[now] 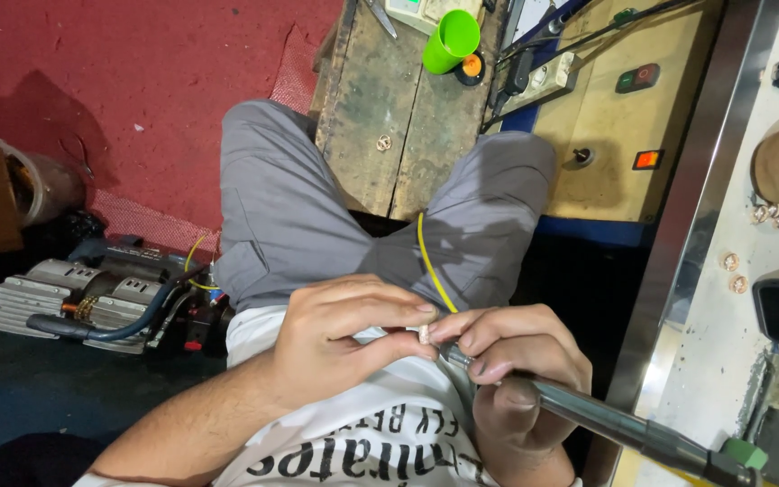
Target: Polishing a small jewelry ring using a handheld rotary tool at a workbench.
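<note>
Pinching a small pale ring (425, 334) between thumb and forefinger, the left hand (344, 338) is closed on it just above the person's white shirt (380, 433). The right hand (511, 370) meets it from the other side, fingers wrapped tight around a dark handpiece (588, 417) whose tip touches the ring. The handpiece shaft runs away from the ring toward the lower right, ending at a green collar (746, 453). A thin yellow wire (430, 261) rises from beside the ring across the grey trousers (317, 216). Beyond the knees, well away from the ring, stands a worn wooden block (389, 117) with a small metal ring (384, 142) lying on it and a green cup (451, 41) at its far end. Right of the block is a tan box (606, 135) with switches (638, 78), and further right a steel-edged bench (705, 180) bearing several small coppery rings (730, 261). Far left of the ring, on the dark floor, lies a grey motor (92, 298) with a black hose, next to a red mat (137, 90).
</note>
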